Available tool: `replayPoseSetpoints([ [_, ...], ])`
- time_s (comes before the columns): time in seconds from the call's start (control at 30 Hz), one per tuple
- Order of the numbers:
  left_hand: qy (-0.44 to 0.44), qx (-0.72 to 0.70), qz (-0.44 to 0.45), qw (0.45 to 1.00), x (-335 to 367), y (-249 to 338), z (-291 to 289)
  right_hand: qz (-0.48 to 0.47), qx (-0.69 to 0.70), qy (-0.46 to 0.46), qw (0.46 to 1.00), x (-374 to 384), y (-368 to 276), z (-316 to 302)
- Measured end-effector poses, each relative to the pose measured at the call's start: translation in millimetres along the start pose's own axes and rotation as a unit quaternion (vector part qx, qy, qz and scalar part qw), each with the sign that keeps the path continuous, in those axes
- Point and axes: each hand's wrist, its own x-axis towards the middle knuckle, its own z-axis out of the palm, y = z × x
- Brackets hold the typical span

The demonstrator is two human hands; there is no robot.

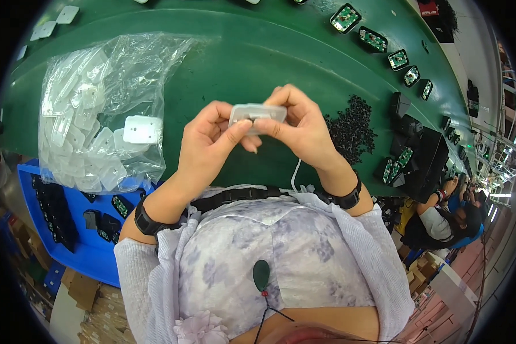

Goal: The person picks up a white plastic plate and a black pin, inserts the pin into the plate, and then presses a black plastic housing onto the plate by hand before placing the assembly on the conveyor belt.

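Both hands hold one white plastic cover [258, 110] above the green table, its hollow side toward me. My left hand [209, 135] grips the cover's left end, thumb pressed on its inside. My right hand [301, 126] pinches the right end, its thumb also reaching inside near the middle. Something small may sit under the thumbs, but it is too blurred to make out. To the left lies a clear plastic bag [143, 63] full of similar white covers [142, 129]. A heap of small black parts [352, 129] is nearest my right hand.
Black housings with green circuit boards [345, 19] line the far right of the green table [212, 74]. More housings and a black box [427, 163] stand at right. A blue tray [69, 252] with black parts sits lower left. Another person [447, 221] works at far right.
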Motion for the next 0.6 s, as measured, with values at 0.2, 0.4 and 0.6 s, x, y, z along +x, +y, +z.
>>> replayPoseSetpoints([
  [0.2,0.067,-0.091,0.015,0.993,7.4,-3.6,1.8,-0.390,-0.361,0.151,0.833,10.1,12.8,6.8],
  [0.4,0.086,-0.101,0.029,0.991,6.3,-6.5,2.9,-0.361,-0.396,0.169,0.827,8.6,18.6,18.5],
  [0.6,0.084,-0.092,0.079,0.989,3.2,-12.8,9.1,-0.332,-0.377,0.177,0.847,6.1,20.3,23.4],
])
